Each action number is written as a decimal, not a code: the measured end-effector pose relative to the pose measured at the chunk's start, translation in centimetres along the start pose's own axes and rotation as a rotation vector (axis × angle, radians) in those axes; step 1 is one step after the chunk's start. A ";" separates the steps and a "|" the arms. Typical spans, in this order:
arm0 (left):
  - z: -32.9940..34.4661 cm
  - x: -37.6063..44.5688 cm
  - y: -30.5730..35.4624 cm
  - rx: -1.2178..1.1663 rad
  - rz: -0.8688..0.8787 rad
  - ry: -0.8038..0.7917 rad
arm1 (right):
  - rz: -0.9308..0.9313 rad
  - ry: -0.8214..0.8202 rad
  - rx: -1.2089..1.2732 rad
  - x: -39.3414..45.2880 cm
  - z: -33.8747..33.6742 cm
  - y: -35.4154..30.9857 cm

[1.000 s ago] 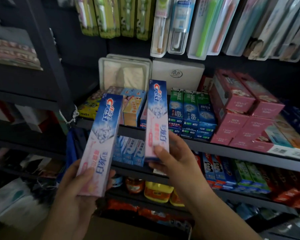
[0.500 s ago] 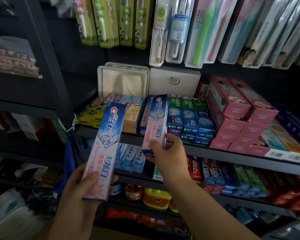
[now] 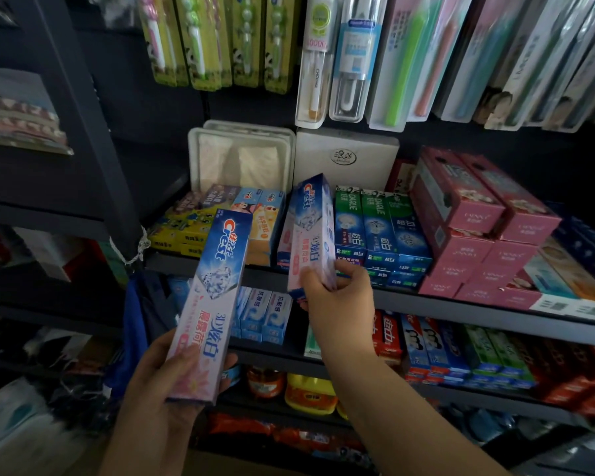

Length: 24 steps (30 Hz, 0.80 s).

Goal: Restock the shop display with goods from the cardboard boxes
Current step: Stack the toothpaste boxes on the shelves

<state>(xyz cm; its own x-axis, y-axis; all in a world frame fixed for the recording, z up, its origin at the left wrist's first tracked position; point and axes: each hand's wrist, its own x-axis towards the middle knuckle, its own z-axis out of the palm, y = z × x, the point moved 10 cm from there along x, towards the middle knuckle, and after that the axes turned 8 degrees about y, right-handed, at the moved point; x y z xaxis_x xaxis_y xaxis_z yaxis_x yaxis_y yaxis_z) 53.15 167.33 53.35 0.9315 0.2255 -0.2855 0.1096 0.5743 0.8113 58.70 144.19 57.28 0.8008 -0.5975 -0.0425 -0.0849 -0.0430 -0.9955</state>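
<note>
My left hand [image 3: 162,400] grips the lower end of a blue-and-pink Crest toothpaste box [image 3: 210,297], held tilted in front of the shelves. My right hand [image 3: 337,297] holds the near end of a second Crest box [image 3: 310,231]. That box lies on the middle shelf [image 3: 461,312], in the gap between the orange children's toothpaste boxes [image 3: 267,231] and the green toothpaste boxes [image 3: 375,231]. The cardboard boxes are out of view.
Pink boxes [image 3: 478,228] are stacked at the right of the same shelf, white containers [image 3: 241,159] stand behind. Toothbrush packs [image 3: 344,60] hang above. Lower shelves hold more toothpaste boxes [image 3: 437,348] and jars [image 3: 310,393]. A dark shelf post [image 3: 83,125] stands at the left.
My right hand has moved forward and lowered its Crest box onto the middle shelf, into the gap beside the green boxes. My left hand has kept its box roughly in place.
</note>
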 end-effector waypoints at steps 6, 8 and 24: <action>0.1 0.1 0.0 0.016 -0.006 -0.008 | -0.045 -0.009 0.020 0.0 0.8 -0.7; 0.1 0.2 -0.1 0.028 0.003 -0.013 | 0.025 0.004 0.078 0.2 0.8 -0.4; 0.0 0.2 0.2 0.046 -0.006 0.011 | 0.551 -0.082 0.454 -1.8 2.6 2.1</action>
<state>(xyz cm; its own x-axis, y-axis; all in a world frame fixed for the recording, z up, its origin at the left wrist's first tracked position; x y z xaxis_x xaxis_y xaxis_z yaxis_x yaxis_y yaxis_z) 53.37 167.52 53.47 0.9270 0.2307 -0.2957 0.1312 0.5391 0.8319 58.62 147.30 55.03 0.7556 -0.3737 -0.5379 -0.2491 0.5956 -0.7637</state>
